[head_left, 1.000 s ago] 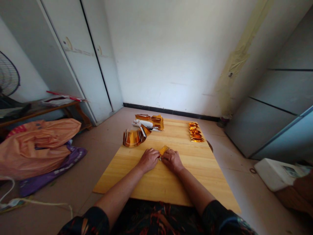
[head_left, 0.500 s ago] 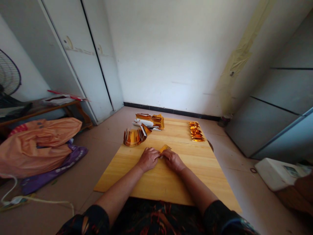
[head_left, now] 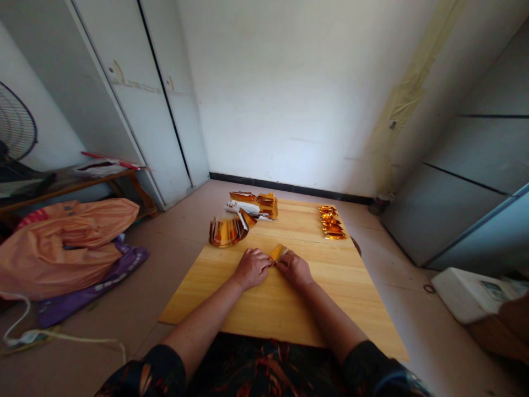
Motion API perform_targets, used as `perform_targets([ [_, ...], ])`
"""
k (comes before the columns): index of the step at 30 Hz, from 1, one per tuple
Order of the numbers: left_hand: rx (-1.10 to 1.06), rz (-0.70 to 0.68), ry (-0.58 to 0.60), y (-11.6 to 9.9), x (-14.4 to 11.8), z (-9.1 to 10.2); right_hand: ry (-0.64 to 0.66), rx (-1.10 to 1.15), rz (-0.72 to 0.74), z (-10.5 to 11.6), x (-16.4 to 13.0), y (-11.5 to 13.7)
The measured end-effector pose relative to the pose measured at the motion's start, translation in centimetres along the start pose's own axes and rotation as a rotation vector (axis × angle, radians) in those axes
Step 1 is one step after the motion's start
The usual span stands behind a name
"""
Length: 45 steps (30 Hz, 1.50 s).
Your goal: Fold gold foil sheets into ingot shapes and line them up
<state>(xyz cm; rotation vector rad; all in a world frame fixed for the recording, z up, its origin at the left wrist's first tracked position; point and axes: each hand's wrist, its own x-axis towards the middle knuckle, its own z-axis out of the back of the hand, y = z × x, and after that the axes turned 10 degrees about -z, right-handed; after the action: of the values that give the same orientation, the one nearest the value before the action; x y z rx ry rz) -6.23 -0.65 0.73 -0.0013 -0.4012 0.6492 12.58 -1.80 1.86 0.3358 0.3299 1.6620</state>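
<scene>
- Left hand [head_left: 253, 267] and right hand [head_left: 295, 268] are meeting at mid-table, both pinching one small gold foil sheet [head_left: 277, 252] between fingertips
- Sheet is resting on the wooden table [head_left: 281, 309], its far corner sticking up past the knuckles; the rest is hiding under the fingers
- Judging the step: a fold is being pressed in, early in shaping this piece
- Next move is likely calling for a firm crease along the edge, fingers holding the sheet flat so the foil isn't slipping
- Curled foil stack [head_left: 226, 230] is sitting just beyond the left hand, loose foil pile [head_left: 255, 203] behind it
- Folded gold pieces [head_left: 330, 223] are lining up at far right, well apart from the hands
</scene>
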Motion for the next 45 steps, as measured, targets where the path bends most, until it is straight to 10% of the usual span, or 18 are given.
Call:
perform_targets([
  [23, -0.025, 0.187, -0.042, -0.2, 1.4, -1.0, -0.042, -0.204, -0.122, -0.9, 0.5, 1.7],
  [45, 0.037, 0.278, -0.006, -1.9, 1.5, -0.7, -0.040, 0.114, -0.229, -0.9, 1.0, 0.6],
])
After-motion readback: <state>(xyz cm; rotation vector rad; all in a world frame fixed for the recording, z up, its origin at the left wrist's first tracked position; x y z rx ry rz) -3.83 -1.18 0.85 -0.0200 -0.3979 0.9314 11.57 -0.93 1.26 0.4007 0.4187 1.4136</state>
